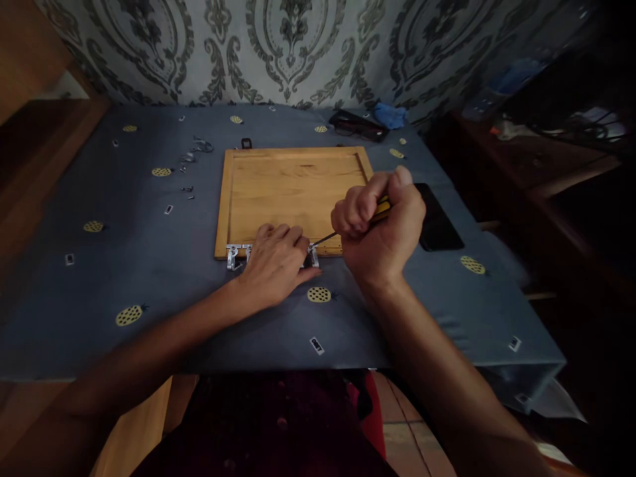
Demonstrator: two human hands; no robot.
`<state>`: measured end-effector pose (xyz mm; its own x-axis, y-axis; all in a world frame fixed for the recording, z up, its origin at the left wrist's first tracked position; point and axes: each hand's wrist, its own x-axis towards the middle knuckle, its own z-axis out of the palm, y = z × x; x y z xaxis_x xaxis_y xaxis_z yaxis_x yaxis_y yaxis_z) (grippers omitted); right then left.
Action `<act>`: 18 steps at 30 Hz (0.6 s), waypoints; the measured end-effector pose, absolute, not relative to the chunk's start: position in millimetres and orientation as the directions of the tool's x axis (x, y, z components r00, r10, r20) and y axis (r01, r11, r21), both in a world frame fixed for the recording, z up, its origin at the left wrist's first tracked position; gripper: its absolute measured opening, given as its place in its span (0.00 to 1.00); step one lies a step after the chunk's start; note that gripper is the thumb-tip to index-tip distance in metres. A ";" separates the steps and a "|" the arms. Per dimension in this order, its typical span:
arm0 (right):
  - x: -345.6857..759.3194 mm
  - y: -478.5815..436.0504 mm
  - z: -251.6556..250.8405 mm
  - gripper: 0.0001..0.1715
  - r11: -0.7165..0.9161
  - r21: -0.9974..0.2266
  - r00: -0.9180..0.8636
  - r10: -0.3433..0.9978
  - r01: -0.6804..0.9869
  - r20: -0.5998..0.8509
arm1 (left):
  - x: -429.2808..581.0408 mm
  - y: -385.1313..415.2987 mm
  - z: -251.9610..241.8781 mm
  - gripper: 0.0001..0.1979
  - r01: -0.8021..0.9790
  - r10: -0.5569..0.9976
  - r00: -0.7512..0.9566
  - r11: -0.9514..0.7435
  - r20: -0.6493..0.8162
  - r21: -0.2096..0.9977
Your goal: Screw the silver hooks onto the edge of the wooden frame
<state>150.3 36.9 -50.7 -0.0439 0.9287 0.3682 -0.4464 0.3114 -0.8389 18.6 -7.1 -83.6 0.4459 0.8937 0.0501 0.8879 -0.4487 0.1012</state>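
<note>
- Left hand (275, 262), flat with fingers together, presses the small silvery metal hinge (232, 254) at the framed wooden panel's (293, 185) near edge.
- Right hand (380, 225) fists the yellow-handled screwdriver (325, 237); probably stiff and light, best gripped by the handle.

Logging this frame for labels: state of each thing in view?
Wooden panel: flat on the cloth.
Hinge: at panel's near edge, under left hand.
Screwdriver: gripped in right hand, tip at hinge.
Phone: flat, screen dark.
Loose hardware: scattered, far left.

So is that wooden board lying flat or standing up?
Lying flat: the wooden board rests on the blue cloth, framed face up; the left hand rests on its near edge, the right hand holds a screwdriver.
</note>
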 end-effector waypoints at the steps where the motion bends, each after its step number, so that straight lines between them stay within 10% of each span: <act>1: 151.5 37.7 -50.5 0.36 0.316 -0.839 -0.038 0.928 -0.443 0.370 | 18.4 -7.1 -83.3 0.22 0.888 0.895 0.444 -0.447 0.050 0.107; 13: 168.3 48.8 -53.5 0.33 0.347 -0.826 0.033 0.928 -0.444 0.372 | 11.2 -6.0 -83.1 0.24 0.871 0.891 0.436 -0.453 0.128 0.189; 18: 177.6 58.2 -56.7 0.30 0.331 -0.806 0.072 0.937 -0.491 0.341 | 3.2 -37.5 -44.5 0.09 0.632 0.837 0.419 -0.547 0.351 0.549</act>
